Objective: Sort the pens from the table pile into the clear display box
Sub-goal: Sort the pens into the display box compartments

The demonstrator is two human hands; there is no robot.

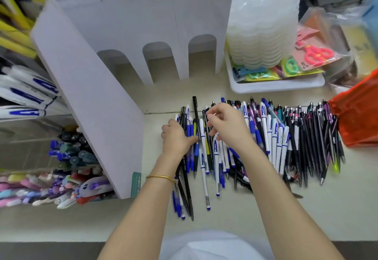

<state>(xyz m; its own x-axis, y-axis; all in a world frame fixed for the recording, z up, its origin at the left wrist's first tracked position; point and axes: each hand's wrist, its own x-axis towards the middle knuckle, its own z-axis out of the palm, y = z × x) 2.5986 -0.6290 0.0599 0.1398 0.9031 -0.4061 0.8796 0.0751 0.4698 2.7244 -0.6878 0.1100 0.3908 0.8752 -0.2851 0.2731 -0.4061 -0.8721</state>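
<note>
A wide pile of pens (286, 137), mostly black, blue and white, lies side by side across the pale table (245, 218). My left hand (177, 137) grips a bundle of blue and black pens (189, 169) at the pile's left end, with the thumb pressed against them. My right hand (227, 125) hovers just right of it with curled fingers, and its fingertips pinch a dark pen (206, 114) in the pile. The clear display box (26, 137) stands at the far left, its compartments holding several coloured pens.
A tall white cardboard display stand (98, 106) rises between the clear box and the pile. At the back right, a white tray (276, 86) holds stacked translucent dishes (263, 24) and packs of scissors (315, 53). A red plastic bag (358, 116) touches the pile's right end.
</note>
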